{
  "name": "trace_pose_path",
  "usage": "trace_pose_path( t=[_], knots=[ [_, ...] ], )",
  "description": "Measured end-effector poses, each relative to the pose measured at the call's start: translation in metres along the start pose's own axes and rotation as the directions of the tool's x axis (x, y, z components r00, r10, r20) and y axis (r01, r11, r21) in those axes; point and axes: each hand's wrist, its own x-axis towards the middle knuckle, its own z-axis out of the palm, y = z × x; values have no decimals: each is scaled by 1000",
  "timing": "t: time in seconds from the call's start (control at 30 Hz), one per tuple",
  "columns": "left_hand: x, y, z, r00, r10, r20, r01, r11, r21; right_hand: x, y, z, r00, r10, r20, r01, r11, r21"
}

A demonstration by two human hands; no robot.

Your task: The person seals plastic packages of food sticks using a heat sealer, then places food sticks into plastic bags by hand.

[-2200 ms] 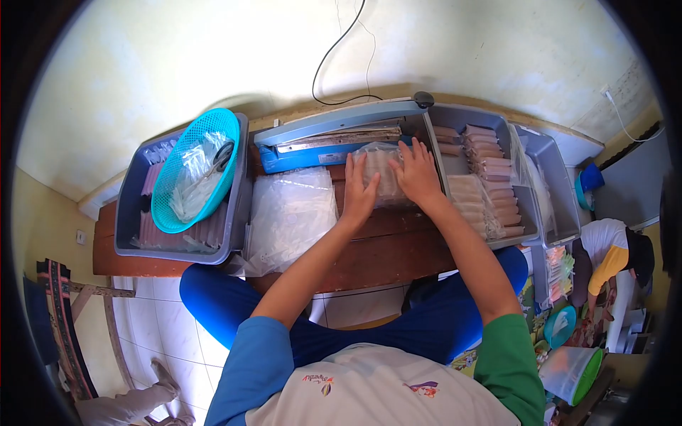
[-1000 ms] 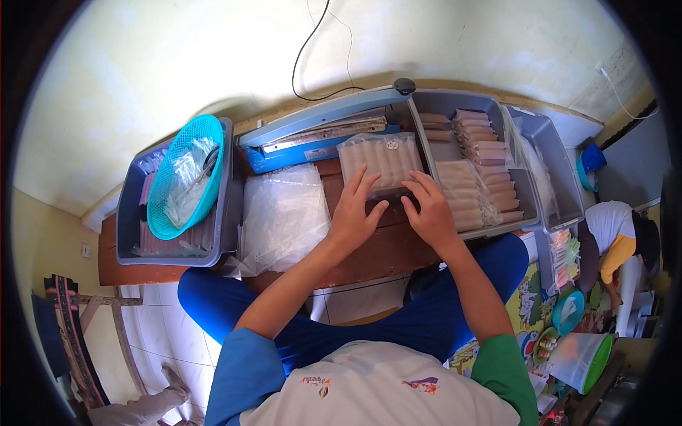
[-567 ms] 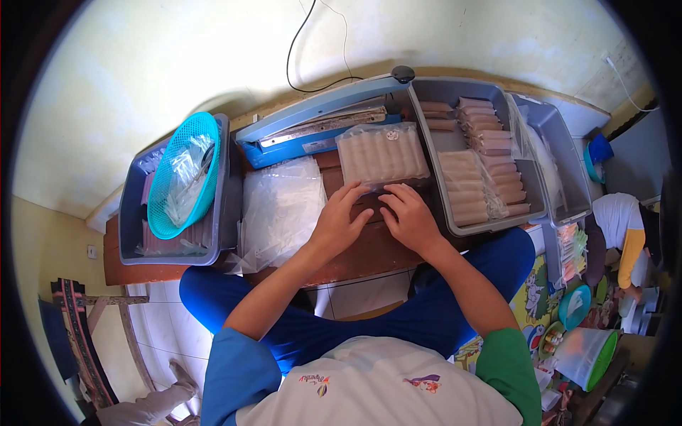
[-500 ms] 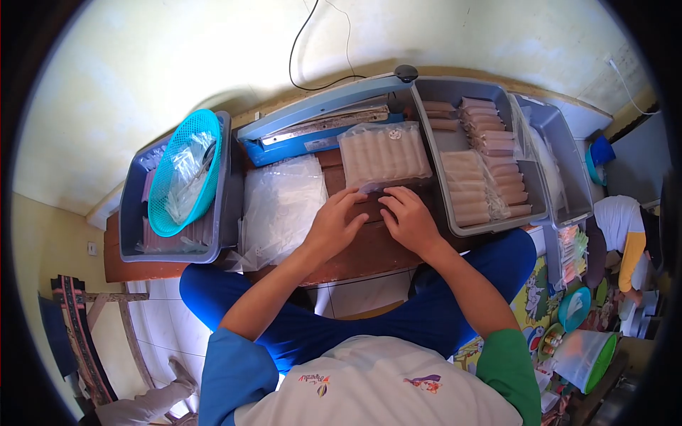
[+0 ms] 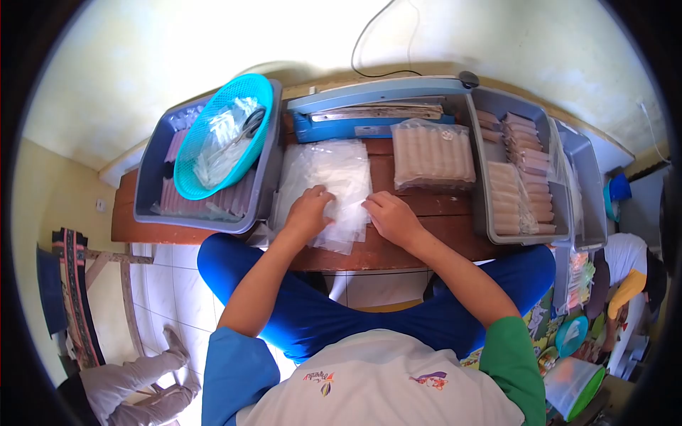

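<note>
The left hand [image 5: 310,214], thumb and fingers apart, rests on clear plastic bags [image 5: 334,165] lying on the desk [image 5: 423,206]; the right hand [image 5: 392,219] touches their right edge, its grip unclear. A packet of tubes [image 5: 433,155] sits right, near a blue device [image 5: 325,130].
</note>
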Motion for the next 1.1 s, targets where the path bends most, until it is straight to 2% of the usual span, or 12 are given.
trace_pose_path(
  t=[0.07, 0.27, 0.33, 0.47, 0.53, 0.6, 0.7, 0.77, 0.87, 0.97, 1.03, 1.1],
  knots=[
    [3, 7, 5, 1000, -2, -17, 4, 995, 103, 12, 0, 12, 1000, -14, 19, 14, 1000, -14],
    [8, 11, 9, 1000, -6, -13, 7, 988, 153, 30, 5, 27, 1000, -11, 14, 12, 998, -69],
    [10, 9, 12, 1000, -15, -5, 16, 985, 172, 29, 10, 29, 982, 62, 176, -44, 993, -106],
    [14, 5, 15, 999, -4, -51, 13, 985, 174, 25, 12, 30, 985, 63, 159, -50, 995, -85],
    [14, 2, 18, 999, -10, -50, 18, 986, 169, 25, 8, 27, 992, 81, 95, -76, 996, -49],
    [16, 1, 17, 995, -28, -97, 40, 992, 119, 25, 12, 29, 993, 84, 79, -81, 996, -41],
    [18, 2, 14, 997, -59, -52, 62, 996, 71, 27, 16, 31, 994, 89, 64, -87, 996, -28],
    [16, 3, 10, 995, -58, -79, 61, 997, 36, 28, 14, 30, 994, 92, 65, -91, 996, -23],
    [14, 4, 3, 990, -69, -122, 70, 998, -1, 32, 10, 28, 985, 163, 59, -167, 983, 77],
    [15, 5, -4, 982, -70, -175, 62, 997, -52, 35, 8, 27, 984, 176, 11, -176, 983, 57],
    [16, 10, -7, 976, -62, -211, 42, 994, -100, 37, 4, 22, 988, 136, -67, -138, 990, -25],
    [17, 15, -11, 979, 3, -203, -35, 988, -153, 40, 3, 20, 987, 118, -106, -125, 990, -66]
  ],
)
